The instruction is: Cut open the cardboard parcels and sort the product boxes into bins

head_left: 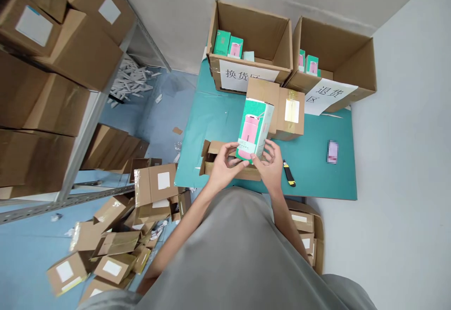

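Note:
Between my two hands is a green and white product box (pixel 251 127) printed with a pink cup, held upright above the table's front part. My left hand (pixel 225 164) is closed on its lower left side. On the lower right side, my right hand (pixel 269 162) grips it with thumb in front. Below the box and partly hidden by my hands lies an opened brown carton (pixel 209 165). A black and yellow utility knife (pixel 289 174) rests on the table just right of my right hand. Behind the product box stand closed brown cartons (pixel 291 112).
At the back of the green table (pixel 324 178) stand two large open cartons, a left one (pixel 253 19) and a right one (pixel 355 61), both holding green boxes. Shelves of cartons (pixel 81 51) rise at left. Cardboard boxes (pixel 116 244) pile up on the floor.

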Action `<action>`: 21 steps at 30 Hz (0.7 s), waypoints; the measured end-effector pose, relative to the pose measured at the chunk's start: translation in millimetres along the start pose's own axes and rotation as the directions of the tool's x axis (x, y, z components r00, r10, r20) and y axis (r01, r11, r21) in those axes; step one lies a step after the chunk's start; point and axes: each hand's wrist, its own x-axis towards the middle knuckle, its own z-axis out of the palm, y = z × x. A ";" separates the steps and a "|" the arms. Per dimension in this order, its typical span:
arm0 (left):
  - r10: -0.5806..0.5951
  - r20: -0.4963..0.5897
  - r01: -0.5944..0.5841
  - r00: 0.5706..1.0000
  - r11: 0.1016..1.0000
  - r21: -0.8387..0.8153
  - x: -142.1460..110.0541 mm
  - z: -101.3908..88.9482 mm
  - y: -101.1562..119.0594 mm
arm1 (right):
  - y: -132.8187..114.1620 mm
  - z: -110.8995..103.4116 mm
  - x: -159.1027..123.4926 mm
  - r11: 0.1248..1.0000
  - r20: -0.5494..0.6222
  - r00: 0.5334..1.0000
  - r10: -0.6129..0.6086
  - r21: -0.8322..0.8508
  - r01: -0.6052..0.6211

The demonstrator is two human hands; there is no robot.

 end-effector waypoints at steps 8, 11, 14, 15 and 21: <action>-0.364 0.083 0.372 0.928 0.877 -0.303 -5.2 -11.1 -10.4 | 17.8 -9.1 2.5 0.971 0.132 0.984 0.120 0.189 -0.144; -0.309 -0.012 0.296 0.951 0.921 -0.255 -7.4 -9.4 -12.4 | 15.1 -11.5 5.2 0.988 0.157 0.981 0.110 0.093 -0.126; -0.213 -0.119 0.195 0.970 0.970 -0.147 -8.2 -3.1 -13.3 | 5.9 -10.5 8.2 0.999 0.107 0.994 0.035 -0.036 -0.031; -0.184 -0.147 0.169 0.972 0.979 -0.112 -8.7 0.3 -13.7 | 2.3 -8.4 8.7 0.998 0.090 0.996 0.000 -0.068 0.006; -0.039 -0.181 0.037 0.983 0.999 -0.013 -16.3 19.9 -14.1 | -5.1 5.8 14.5 0.986 0.030 0.995 -0.091 -0.135 0.094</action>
